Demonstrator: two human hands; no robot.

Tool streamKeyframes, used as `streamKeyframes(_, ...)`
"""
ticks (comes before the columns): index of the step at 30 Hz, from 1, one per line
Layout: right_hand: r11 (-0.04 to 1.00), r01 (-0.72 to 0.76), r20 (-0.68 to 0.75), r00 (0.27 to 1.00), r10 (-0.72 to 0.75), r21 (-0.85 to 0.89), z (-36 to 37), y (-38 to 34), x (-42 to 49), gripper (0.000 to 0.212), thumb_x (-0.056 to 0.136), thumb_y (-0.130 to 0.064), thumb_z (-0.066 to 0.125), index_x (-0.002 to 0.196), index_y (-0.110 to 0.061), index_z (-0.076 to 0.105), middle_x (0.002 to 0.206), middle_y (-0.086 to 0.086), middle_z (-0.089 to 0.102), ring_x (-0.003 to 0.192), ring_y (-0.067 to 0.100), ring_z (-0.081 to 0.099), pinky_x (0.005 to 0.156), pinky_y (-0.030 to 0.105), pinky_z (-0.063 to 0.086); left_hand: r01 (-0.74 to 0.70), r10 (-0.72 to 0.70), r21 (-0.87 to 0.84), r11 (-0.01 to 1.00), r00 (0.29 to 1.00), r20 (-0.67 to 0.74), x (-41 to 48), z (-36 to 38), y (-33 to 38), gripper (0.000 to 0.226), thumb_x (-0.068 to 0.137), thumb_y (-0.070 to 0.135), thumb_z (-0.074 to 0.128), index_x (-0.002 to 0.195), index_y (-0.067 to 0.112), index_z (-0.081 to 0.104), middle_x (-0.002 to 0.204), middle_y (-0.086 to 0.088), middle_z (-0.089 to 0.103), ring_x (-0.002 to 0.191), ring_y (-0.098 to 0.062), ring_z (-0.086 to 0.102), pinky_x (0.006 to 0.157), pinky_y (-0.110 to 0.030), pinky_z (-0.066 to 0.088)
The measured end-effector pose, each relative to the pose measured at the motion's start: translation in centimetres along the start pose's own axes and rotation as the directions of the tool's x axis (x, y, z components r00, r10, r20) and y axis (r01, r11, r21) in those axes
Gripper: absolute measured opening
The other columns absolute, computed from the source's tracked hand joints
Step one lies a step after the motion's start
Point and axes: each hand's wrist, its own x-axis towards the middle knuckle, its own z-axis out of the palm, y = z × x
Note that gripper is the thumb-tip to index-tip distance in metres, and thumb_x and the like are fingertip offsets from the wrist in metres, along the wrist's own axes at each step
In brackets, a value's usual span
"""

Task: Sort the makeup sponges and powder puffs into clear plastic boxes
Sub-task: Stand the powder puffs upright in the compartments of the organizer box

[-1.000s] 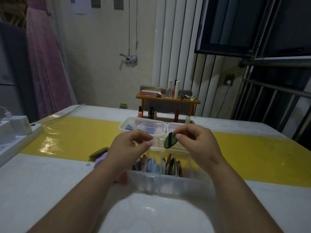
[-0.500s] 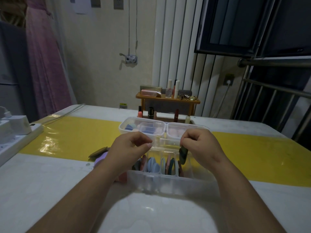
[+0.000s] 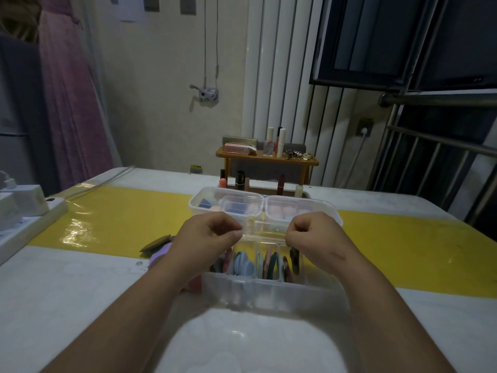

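Note:
A clear plastic box (image 3: 269,292) with dividers stands in front of me, and several round powder puffs stand on edge in its compartments. My right hand (image 3: 314,238) pinches a dark green puff (image 3: 295,258) and holds it upright inside the rightmost compartment. My left hand (image 3: 207,238) is curled, with thumb and fingers meeting at the box's far left rim. Behind it, a second clear box (image 3: 204,211) holds blue and pink sponges, and a third (image 3: 332,212) holds pink puffs.
Loose puffs lie on the table left of the near box: a brown one (image 3: 154,244), a lilac one (image 3: 158,255) and a pink one (image 3: 195,285). A white power strip (image 3: 27,224) sits at the left edge. A small wooden shelf (image 3: 266,157) with cosmetics stands at the back.
My right hand has come down from above the box with the dark green puff, lowering it into the rightmost compartment. My left hand has stayed where it was.

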Motion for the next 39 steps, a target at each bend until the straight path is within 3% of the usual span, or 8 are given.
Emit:
streamKeyframes(7,0.996,-0.046,0.090,0.995,0.053,-0.074,-0.2,-0.1,0.0,0.021,0.058,-0.036,0.053,0.058,-0.019,0.065,0.055,-0.003,0.058,0.062,0.017,0.058,0.068,0.046,0.056,0.002,-0.002,0.009,1.000,1.000,-0.001,0.0,0.0,0.0,0.022,0.085,0.015,0.075,0.075,0.033,0.069,0.073,0.025,0.069,0.069,0.006,0.063,0.059,-0.005,0.044)
streamKeyframes(11,0.987,-0.071,0.112,0.990,0.088,-0.145,-0.2,-0.2,-0.1,0.019,0.062,-0.035,0.055,0.058,-0.021,0.067,0.061,-0.003,0.065,0.068,0.017,0.063,0.068,0.042,0.057,-0.001,0.001,0.016,1.000,1.000,0.004,0.0,0.0,0.0,0.022,0.085,0.015,0.075,0.076,0.034,0.069,0.074,0.026,0.069,0.071,0.008,0.062,0.060,-0.003,0.043)
streamKeyframes(15,0.971,-0.084,0.152,0.981,0.120,-0.224,0.1,-0.3,0.1,0.015,0.075,-0.019,0.062,0.062,-0.022,0.069,0.070,-0.004,0.068,0.073,0.014,0.065,0.071,0.037,0.060,0.005,-0.005,0.029,1.000,1.000,0.012,0.0,0.0,-0.1,0.019,0.086,0.017,0.074,0.078,0.034,0.070,0.076,0.025,0.069,0.074,0.007,0.063,0.060,-0.004,0.045)
streamKeyframes(19,0.964,-0.092,0.156,0.979,0.133,-0.249,0.0,-0.3,0.2,0.018,0.073,-0.010,0.065,0.068,-0.027,0.067,0.073,-0.010,0.065,0.074,0.011,0.061,0.063,0.027,0.052,0.019,-0.019,0.028,0.999,1.000,0.014,0.1,-0.1,-0.2,0.017,0.086,0.018,0.074,0.079,0.033,0.071,0.078,0.023,0.069,0.073,0.005,0.063,0.060,-0.005,0.045)
streamKeyframes(22,0.956,-0.091,0.143,0.980,0.136,-0.279,0.1,-0.1,0.3,0.018,0.074,-0.012,0.072,0.068,-0.028,0.067,0.073,-0.011,0.065,0.075,0.009,0.062,0.068,0.029,0.055,0.024,-0.024,0.023,0.999,1.000,0.015,0.1,-0.1,-0.3,0.018,0.086,0.018,0.074,0.079,0.033,0.071,0.076,0.023,0.069,0.073,0.005,0.064,0.060,-0.006,0.046)
streamKeyframes(29,0.931,-0.088,0.122,0.983,0.139,-0.353,0.1,0.0,0.4,0.018,0.076,-0.020,0.079,0.063,-0.028,0.070,0.070,-0.013,0.067,0.073,0.006,0.062,0.073,0.032,0.058,0.063,-0.063,-0.023,0.998,0.998,0.005,0.0,-0.1,-0.2,0.017,0.087,0.014,0.072,0.080,0.029,0.073,0.072,0.014,0.071,0.063,-0.006,0.067,0.061,-0.027,0.056)
streamKeyframes(35,0.943,-0.035,0.050,0.997,0.054,-0.331,-0.1,0.2,0.5,0.021,0.082,-0.029,0.071,0.062,-0.033,0.066,0.071,-0.015,0.066,0.072,0.002,0.061,0.065,0.026,0.052,0.057,-0.061,-0.041,0.998,0.993,-0.099,0.3,-0.4,-0.4,0.026,0.088,0.005,0.069,0.082,0.030,0.072,0.078,0.014,0.070,0.078,0.010,0.062,0.066,-0.006,0.046)
streamKeyframes(39,0.966,0.025,0.010,1.000,-0.024,-0.258,0.2,0.4,0.4,0.016,0.082,-0.032,0.067,0.069,-0.038,0.062,0.079,-0.017,0.065,0.077,0.002,0.060,0.068,0.028,0.053,0.138,-0.166,-0.154,0.979,0.967,-0.191,0.6,-1.0,-1.2,0.032,0.085,-0.004,0.063,0.079,0.025,0.075,0.081,0.006,0.074,0.081,-0.008,0.067,0.074,-0.028,0.053)
